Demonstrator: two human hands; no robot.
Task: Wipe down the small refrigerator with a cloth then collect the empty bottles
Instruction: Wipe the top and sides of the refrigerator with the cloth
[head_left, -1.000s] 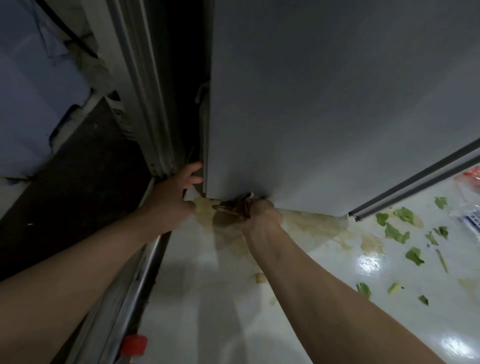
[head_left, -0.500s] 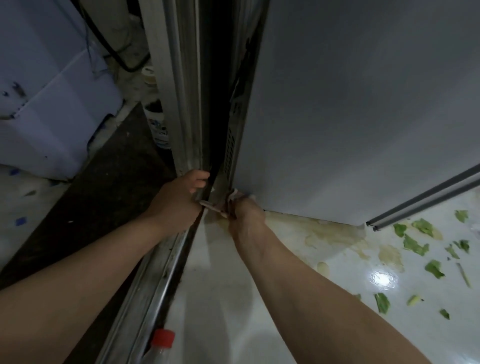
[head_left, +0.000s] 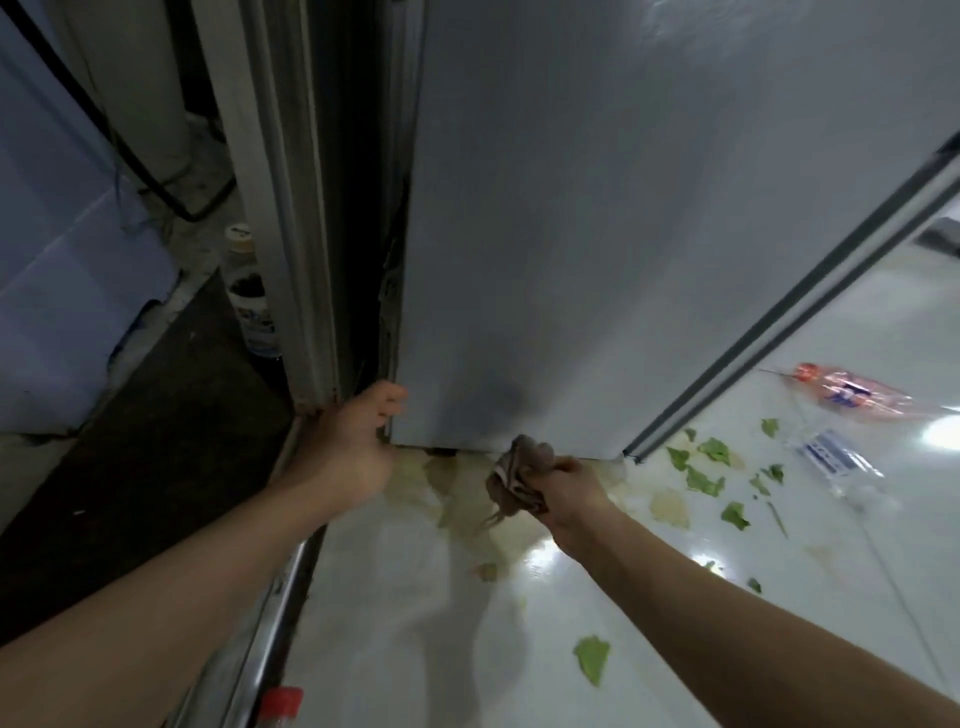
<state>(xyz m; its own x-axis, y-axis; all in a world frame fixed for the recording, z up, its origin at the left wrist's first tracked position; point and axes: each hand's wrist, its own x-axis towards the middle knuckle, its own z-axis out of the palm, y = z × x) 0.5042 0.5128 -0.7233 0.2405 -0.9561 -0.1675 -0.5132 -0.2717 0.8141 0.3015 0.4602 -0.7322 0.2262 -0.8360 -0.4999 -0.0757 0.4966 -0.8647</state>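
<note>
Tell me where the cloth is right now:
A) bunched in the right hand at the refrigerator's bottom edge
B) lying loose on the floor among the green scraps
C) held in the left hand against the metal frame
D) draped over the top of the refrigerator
A: the cloth is bunched in the right hand at the bottom edge of the refrigerator, while the left hand grips its lower left corner with no cloth in it.

Left hand (head_left: 349, 451) fingers curled, loose grip, right hand (head_left: 563, 480) fisted, both arms outstretched
</note>
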